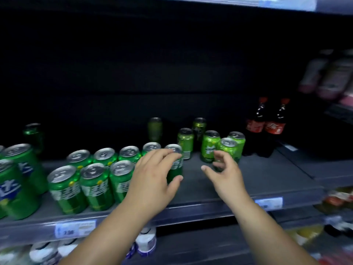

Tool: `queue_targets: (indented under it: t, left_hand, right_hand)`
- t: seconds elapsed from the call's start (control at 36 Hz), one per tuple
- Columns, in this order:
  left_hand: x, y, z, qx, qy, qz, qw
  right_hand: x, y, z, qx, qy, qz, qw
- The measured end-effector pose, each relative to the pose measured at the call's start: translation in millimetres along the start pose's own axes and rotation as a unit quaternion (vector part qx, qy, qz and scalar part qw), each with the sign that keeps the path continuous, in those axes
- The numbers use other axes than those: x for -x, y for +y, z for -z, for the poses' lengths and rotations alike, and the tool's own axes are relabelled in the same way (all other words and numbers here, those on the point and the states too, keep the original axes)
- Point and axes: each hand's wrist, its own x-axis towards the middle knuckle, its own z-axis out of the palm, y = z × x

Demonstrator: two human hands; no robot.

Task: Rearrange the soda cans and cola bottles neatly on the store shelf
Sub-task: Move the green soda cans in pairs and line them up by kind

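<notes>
Green soda cans stand in two rows on the dark shelf [267,176], among them a front can [97,186]. My left hand [152,180] grips the rightmost green can [176,165] of the row, fingers over its top and thumb on its side. My right hand [223,171] hovers open with spread, curved fingers just in front of a loose cluster of green cans [210,146], holding nothing. Two cola bottles [266,129] with red labels stand at the back right. More green cans [155,129] stand far back in the dark.
Larger green cans [17,180] stand at the far left. Price tags [75,228] sit on the shelf's front rail. White and blue bottles [146,241] fill the shelf below. Blurred bottles [330,77] occupy the unit to the right. Bare shelf lies between my hands.
</notes>
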Motion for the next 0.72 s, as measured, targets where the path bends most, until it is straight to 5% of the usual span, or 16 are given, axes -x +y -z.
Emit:
queue_targets:
  t: [0.22,0.72]
  left_hand:
    - [-35,45,-52,0.042,-0.047,0.014,0.998]
    - [-89,95,-177,0.16,-0.057,0.287,0.943]
  right_hand:
    - [-27,25,76,-0.001,0.032,-0.021,0.999]
    - [-126,87,110,0.028,-0.111,-0.034,0.993]
